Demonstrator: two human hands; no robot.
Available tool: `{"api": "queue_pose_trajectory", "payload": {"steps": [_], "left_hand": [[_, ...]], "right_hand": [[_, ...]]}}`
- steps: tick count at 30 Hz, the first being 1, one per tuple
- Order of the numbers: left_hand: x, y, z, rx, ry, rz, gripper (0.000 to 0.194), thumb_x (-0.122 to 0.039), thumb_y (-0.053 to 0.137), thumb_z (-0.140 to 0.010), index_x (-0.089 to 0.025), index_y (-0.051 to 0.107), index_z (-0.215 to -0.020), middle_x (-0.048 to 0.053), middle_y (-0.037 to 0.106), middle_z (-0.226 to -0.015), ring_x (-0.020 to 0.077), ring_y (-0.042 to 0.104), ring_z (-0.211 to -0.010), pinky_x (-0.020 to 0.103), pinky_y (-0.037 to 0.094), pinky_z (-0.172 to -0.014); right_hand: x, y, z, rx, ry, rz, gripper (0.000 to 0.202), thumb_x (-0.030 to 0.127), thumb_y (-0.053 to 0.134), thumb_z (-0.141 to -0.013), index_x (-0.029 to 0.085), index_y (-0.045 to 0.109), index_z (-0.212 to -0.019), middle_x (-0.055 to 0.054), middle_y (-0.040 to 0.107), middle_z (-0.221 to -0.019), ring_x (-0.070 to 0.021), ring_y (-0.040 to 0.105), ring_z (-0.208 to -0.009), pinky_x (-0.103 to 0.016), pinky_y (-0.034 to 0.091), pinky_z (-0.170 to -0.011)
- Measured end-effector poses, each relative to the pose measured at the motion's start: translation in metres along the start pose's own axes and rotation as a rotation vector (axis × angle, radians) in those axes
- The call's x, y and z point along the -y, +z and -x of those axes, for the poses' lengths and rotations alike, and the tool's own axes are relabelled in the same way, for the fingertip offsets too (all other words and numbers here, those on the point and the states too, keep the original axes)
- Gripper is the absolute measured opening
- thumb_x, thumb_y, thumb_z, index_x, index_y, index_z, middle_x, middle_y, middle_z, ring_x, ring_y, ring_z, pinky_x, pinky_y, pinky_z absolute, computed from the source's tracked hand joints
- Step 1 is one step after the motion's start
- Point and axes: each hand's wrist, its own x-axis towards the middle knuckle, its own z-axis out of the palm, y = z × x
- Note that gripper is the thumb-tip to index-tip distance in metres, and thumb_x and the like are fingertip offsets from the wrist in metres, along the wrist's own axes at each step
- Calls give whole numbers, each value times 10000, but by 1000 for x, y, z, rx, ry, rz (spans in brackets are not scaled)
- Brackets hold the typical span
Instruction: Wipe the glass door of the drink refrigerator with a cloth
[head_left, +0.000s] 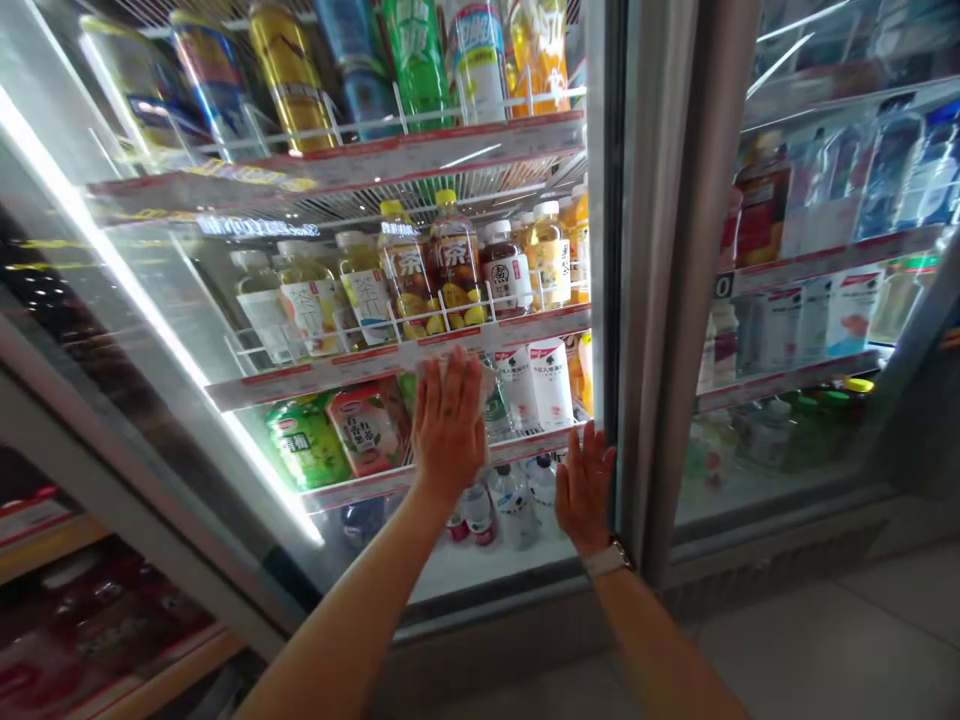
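Observation:
My left hand (pixel 450 425) lies flat near the glass door of a lit drinks fridge, fingers stretched upward and close together. Under it, a thin pale cloth (pixel 487 385) shows beside the fingers, blurred against the packs behind; its full outline is hidden. To the right, my right hand (pixel 586 490) is raised palm forward at the glass by the door's frame (pixel 637 300), fingers slightly apart, nothing visible in it. A light band (pixel 609 558) circles the right wrist. Behind the hands are white cartons (pixel 551 385) and a red drink pack (pixel 364 430).
Shelves hold cans (pixel 289 75), tea bottles (pixel 455 260) and small bottles (pixel 514 505). A bright light strip (pixel 150 300) runs down the left side. Another glass door with bottles (pixel 892 150) stands at the right. A lower-left shelf (pixel 52 545) holds dark red packages.

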Motion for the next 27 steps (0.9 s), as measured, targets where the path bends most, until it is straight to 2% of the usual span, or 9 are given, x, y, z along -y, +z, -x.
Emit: {"api": "queue_pose_trajectory", "payload": {"steps": [2,6,9,11,14,17,21,24,27], "left_hand": [[-13,7,32,53,65,-8,690,-151,447,-914,-170,189,-1554,62,289,-1589,241,107,-1511,443,192,-1239],[-29,18,115,165,189,-50,600,-151,432,-912,-165,349,-1506,46,342,-1568,234,174,-1502,405,163,-1247],[-20,14,167,275,317,-59,565,-163,428,-904,-226,431,-1466,22,374,-1557,196,269,-1477,378,172,-1241],[-4,5,184,331,421,-49,564,-157,425,-894,-250,456,-1449,14,404,-1544,170,312,-1458,355,190,-1232],[31,-16,178,359,429,-60,573,-140,416,-893,-260,449,-1452,12,458,-1510,164,321,-1453,351,191,-1228],[70,-41,140,262,313,-110,590,-139,396,-918,-223,363,-1501,43,465,-1504,199,257,-1479,380,190,-1228],[110,-64,83,145,174,-126,637,-214,426,-946,-179,222,-1548,97,307,-1587,272,141,-1504,471,241,-1210],[117,-66,70,67,47,-103,644,-231,425,-956,-186,194,-1555,95,209,-1620,282,94,-1510,507,230,-1215],[108,-59,87,18,-19,-86,647,-227,423,-956,-184,185,-1556,89,182,-1627,291,84,-1510,523,229,-1217]], "right_hand": [[4,-2,-1,-9,10,-9,678,180,315,-961,208,34,-1578,-128,84,-1649,-295,75,-1518,-631,159,-1183],[22,-4,-3,-34,-70,-48,673,171,335,-958,208,77,-1578,-121,140,-1642,-266,135,-1513,-568,148,-1206],[43,0,-2,-35,-152,-82,678,154,352,-948,205,103,-1576,-113,186,-1633,-242,164,-1508,-518,133,-1217],[59,7,0,-29,-170,-106,676,145,352,-944,199,117,-1575,-110,231,-1622,-230,180,-1505,-490,126,-1218],[85,18,2,-31,-138,-134,665,156,368,-940,208,162,-1570,-108,327,-1585,-235,223,-1493,-482,117,-1217],[112,28,4,-46,-100,-162,661,171,380,-941,224,175,-1567,-102,375,-1562,-239,244,-1486,-502,72,-1218],[144,37,5,-82,-81,-194,654,188,382,-950,235,172,-1567,-105,383,-1558,-245,257,-1482,-537,46,-1212],[157,43,5,-119,-42,-187,636,196,376,-946,247,216,-1559,-108,384,-1557,-273,263,-1478,-576,82,-1198],[159,48,6,-165,-29,-171,627,197,383,-937,255,260,-1549,-106,395,-1551,-272,265,-1477,-572,98,-1197]]}}
